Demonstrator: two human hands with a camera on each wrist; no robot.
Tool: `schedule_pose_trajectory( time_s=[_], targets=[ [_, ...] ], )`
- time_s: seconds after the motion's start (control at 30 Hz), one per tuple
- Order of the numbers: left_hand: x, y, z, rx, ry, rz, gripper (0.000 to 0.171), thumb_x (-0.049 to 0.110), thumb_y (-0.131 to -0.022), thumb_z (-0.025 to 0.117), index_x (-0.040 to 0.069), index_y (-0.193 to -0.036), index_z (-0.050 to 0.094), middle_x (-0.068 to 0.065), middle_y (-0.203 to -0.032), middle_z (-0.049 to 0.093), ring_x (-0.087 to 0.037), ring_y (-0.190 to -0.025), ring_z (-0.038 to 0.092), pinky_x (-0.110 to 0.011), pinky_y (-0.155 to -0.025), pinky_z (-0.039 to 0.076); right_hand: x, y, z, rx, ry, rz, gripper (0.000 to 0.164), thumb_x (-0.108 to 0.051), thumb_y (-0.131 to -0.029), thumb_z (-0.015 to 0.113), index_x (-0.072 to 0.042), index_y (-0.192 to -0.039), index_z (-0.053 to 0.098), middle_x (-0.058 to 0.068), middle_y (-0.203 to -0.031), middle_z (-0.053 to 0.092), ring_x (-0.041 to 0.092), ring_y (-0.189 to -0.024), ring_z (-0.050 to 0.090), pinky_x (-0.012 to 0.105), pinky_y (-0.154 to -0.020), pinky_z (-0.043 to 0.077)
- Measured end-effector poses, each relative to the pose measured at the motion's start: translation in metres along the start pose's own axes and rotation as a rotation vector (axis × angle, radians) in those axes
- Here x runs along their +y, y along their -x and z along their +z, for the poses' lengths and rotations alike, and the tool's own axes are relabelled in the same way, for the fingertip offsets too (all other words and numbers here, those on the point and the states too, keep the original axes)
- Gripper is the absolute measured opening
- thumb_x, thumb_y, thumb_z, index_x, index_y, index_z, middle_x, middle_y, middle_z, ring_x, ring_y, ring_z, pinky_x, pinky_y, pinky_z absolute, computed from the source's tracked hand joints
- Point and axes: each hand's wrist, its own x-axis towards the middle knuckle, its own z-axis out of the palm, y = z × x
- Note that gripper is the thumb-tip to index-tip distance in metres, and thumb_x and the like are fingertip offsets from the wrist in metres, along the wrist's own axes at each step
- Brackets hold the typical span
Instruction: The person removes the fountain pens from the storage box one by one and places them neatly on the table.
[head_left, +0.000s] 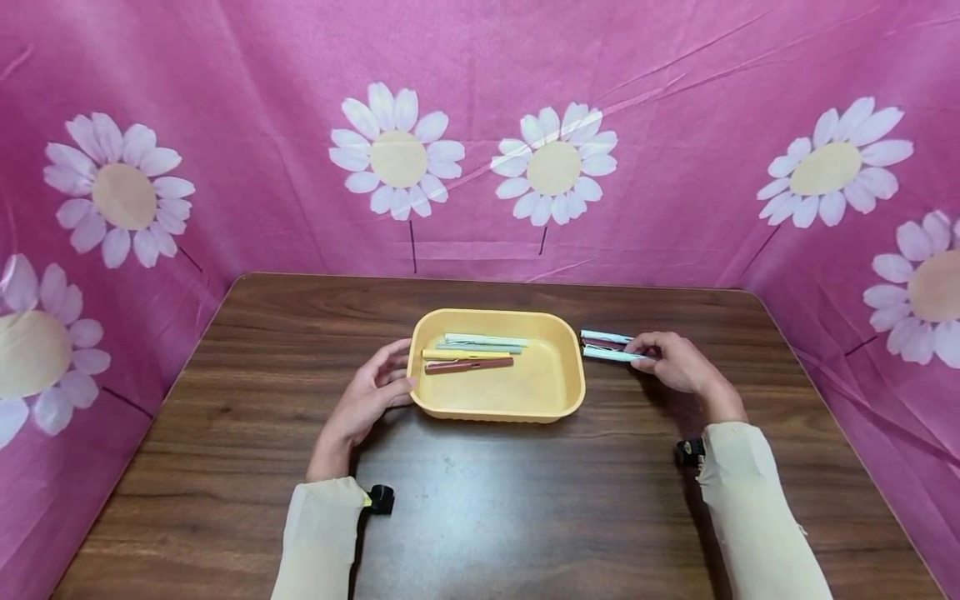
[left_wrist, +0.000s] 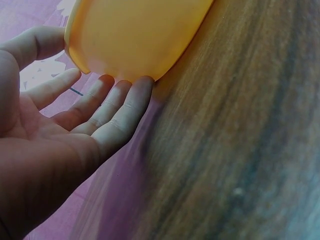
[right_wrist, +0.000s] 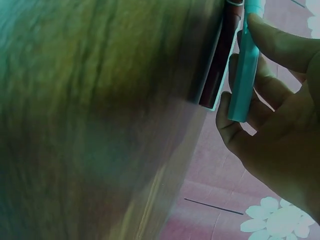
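A yellow plastic tray point(head_left: 510, 398) stands on the table with several pens inside: pale green pens point(head_left: 491, 342), a yellow pen point(head_left: 487, 355) and a dark red pen point(head_left: 480, 364). At the tray's left end, my left hand point(head_left: 367, 397) touches the outer wall with spread, nearly straight fingers; the left wrist view shows the fingertips point(left_wrist: 145, 85) at its lower part. Right of the tray, my right hand point(head_left: 675, 362) pinches a light blue pen point(right_wrist: 244, 85) between thumb and fingers. Beside that pen lie a dark red pen point(right_wrist: 222, 60) and another light blue pen point(head_left: 607, 336).
The dark wood table point(head_left: 465, 508) ends at a back edge by a pink cloth point(head_left: 472, 250) with daisies, which also hangs at both sides. A small black camera point(head_left: 382, 499) is strapped at the left wrist, another camera point(head_left: 688, 452) at the right.
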Motion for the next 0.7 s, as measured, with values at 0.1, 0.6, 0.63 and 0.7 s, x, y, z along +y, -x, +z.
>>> schedule_pose_trajectory(
  time_s=[0.1,0.6,0.63,0.7],
  targets=[
    [-0.0001,-0.0004,0.0002,-0.001,-0.002,0.0,0.065,-0.009,-0.095,0.058,0.001,-0.155,0.034,-0.033,-0.144,0.041,-0.046,-0.126,0.05,-0.035,-0.085,0.061,0.0021,-0.0005,0.0007,-0.013,0.012,0.009,0.009,-0.002,-0.093,0.07,-0.006,-0.102,0.073,0.006,-0.091,0.067,0.021,-0.083,0.056,0.035,-0.074,0.047],
    [-0.0018,-0.0002,-0.0011,-0.006,-0.006,-0.007,0.065,-0.008,-0.096,0.057,0.001,-0.155,0.033,-0.034,-0.144,0.041,-0.046,-0.126,0.05,-0.034,-0.085,0.061,0.0035,-0.0049,0.0065,-0.014,0.081,0.055,0.009,-0.003,-0.093,0.069,-0.006,-0.102,0.073,0.008,-0.09,0.067,0.025,-0.085,0.058,0.04,-0.075,0.047],
    [-0.0017,-0.0002,-0.0013,-0.005,-0.006,-0.007,0.065,-0.008,-0.096,0.058,0.001,-0.155,0.033,-0.033,-0.144,0.041,-0.046,-0.126,0.05,-0.034,-0.085,0.061,0.0032,-0.0056,0.0065,-0.013,0.085,0.056,0.01,-0.003,-0.093,0.069,-0.005,-0.102,0.073,0.009,-0.091,0.067,0.026,-0.086,0.058,0.041,-0.076,0.048],
    [-0.0015,-0.0001,-0.0017,-0.003,-0.003,-0.004,0.065,-0.008,-0.096,0.058,0.001,-0.155,0.033,-0.033,-0.144,0.042,-0.046,-0.126,0.05,-0.034,-0.085,0.061,0.0022,-0.0072,0.0069,-0.014,0.086,0.064,0.01,-0.003,-0.093,0.069,-0.005,-0.102,0.073,0.01,-0.092,0.067,0.028,-0.087,0.059,0.043,-0.077,0.048]
  ],
)
